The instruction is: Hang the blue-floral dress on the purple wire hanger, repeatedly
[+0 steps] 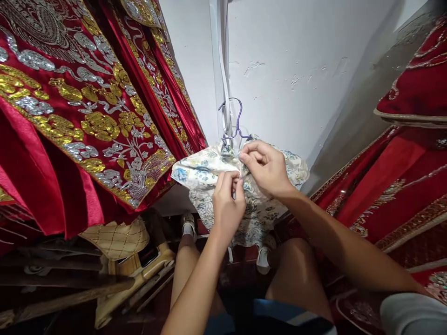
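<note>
A white floral garment (202, 167) with blue and green print hangs on a purple wire hanger (239, 116) in front of the wall. At the front of the garment, near its neckline, my right hand (265, 165) pinches the fabric edge between thumb and fingers. Just below and to the left, my left hand (228, 200) is also closed on the garment's front edge. Both hands are close together, and the fine detail between the fingertips is too small to make out.
Red embroidered cloth with gold and silver sequins (101, 125) hangs at the left. More red garments (394, 177) hang at the right. A wooden chair-like frame (150, 274) stands lower left. The white wall (286, 56) is behind, with a pale strap (223, 60) hanging down it.
</note>
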`<action>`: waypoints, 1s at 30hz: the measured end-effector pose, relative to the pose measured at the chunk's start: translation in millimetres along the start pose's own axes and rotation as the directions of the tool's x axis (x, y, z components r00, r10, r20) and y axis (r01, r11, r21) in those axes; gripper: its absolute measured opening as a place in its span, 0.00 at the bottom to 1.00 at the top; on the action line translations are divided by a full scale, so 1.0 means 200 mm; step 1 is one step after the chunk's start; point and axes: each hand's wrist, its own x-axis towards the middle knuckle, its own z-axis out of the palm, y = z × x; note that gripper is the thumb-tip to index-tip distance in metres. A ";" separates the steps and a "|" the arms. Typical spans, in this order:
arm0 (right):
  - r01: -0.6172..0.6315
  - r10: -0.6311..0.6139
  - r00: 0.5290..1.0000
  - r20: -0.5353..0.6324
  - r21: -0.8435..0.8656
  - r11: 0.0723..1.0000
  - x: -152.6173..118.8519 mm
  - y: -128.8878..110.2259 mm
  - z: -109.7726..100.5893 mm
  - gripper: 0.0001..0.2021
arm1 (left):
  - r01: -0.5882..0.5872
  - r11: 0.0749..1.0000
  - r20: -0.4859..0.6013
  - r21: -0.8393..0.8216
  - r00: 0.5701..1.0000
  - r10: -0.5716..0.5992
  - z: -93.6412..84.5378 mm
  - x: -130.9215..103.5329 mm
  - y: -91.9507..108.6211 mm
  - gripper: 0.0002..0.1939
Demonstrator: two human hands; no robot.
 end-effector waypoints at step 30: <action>0.238 -0.160 0.931 0.329 -0.212 0.948 -0.38 0.25 0.13 0.09 | -0.112 0.991 -0.316 -0.073 0.945 0.083 -0.46 0.51 -0.11 0.09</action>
